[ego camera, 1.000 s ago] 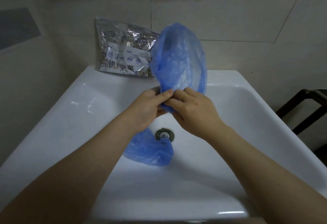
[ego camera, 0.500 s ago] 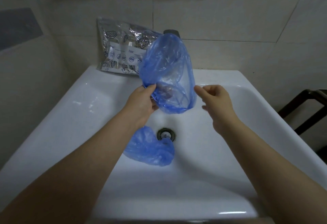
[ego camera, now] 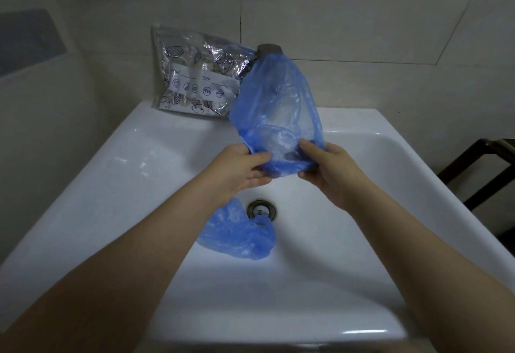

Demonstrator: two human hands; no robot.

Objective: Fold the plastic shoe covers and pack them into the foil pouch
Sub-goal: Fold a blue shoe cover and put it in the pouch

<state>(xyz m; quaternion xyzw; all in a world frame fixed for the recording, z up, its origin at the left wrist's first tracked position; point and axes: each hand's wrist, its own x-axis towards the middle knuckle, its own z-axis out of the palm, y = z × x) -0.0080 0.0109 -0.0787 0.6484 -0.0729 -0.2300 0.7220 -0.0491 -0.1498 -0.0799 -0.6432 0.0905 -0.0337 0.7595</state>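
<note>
Fingers of left hand (ego camera: 237, 169) and right hand (ego camera: 331, 170) pinch blue shoe cover (ego camera: 276, 113); foil pouch (ego camera: 195, 74) at eleven o'clock.

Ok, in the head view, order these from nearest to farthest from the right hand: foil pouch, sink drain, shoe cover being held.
1. Held shoe cover: gripped at its lower edge by the right hand.
2. Sink drain: in the basin, below and left of the hand.
3. Foil pouch: leaning on the back wall, up left.
</note>
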